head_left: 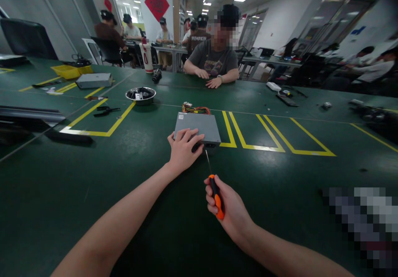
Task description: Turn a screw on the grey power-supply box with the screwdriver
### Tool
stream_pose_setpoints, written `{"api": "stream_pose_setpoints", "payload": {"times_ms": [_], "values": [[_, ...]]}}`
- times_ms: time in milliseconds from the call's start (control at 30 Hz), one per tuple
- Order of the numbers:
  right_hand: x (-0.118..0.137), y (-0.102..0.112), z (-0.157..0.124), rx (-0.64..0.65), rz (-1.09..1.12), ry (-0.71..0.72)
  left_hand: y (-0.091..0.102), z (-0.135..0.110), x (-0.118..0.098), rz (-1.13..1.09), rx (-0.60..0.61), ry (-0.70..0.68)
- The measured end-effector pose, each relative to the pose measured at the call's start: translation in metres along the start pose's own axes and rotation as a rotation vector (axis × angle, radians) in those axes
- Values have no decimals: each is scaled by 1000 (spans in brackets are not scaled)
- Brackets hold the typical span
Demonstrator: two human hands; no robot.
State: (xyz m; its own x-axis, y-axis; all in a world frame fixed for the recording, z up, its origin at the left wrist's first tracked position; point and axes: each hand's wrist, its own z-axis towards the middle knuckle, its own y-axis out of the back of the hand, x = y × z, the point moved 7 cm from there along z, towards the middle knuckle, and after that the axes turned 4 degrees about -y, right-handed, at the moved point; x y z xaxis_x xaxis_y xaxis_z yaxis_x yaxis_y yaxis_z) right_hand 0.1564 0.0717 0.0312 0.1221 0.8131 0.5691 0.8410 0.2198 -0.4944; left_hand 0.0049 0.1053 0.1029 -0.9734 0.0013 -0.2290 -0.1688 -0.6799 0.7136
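A grey metal power supply box (199, 126) lies on the green table, with a bundle of coloured wires (195, 109) at its far side. My left hand (183, 148) rests on the box's near edge, fingers curled over it. My right hand (225, 208) is closed round the orange handle of a screwdriver (216, 196). The thin shaft of the screwdriver points at the near face of the box, its tip close to that face.
A metal bowl (140, 95) with small parts and black pliers (105, 110) lie to the far left inside yellow floor-tape lines (96, 132). Another grey box (94, 80) and a yellow tray (71, 70) lie further left. A person (214, 57) sits across the table; others sit behind.
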Motion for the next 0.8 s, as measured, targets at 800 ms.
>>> {"api": "stream_pose_setpoints", "payload": {"times_ms": [800], "values": [[11, -6, 7, -50, 30, 91, 1, -2, -1, -6, 19, -27]]}}
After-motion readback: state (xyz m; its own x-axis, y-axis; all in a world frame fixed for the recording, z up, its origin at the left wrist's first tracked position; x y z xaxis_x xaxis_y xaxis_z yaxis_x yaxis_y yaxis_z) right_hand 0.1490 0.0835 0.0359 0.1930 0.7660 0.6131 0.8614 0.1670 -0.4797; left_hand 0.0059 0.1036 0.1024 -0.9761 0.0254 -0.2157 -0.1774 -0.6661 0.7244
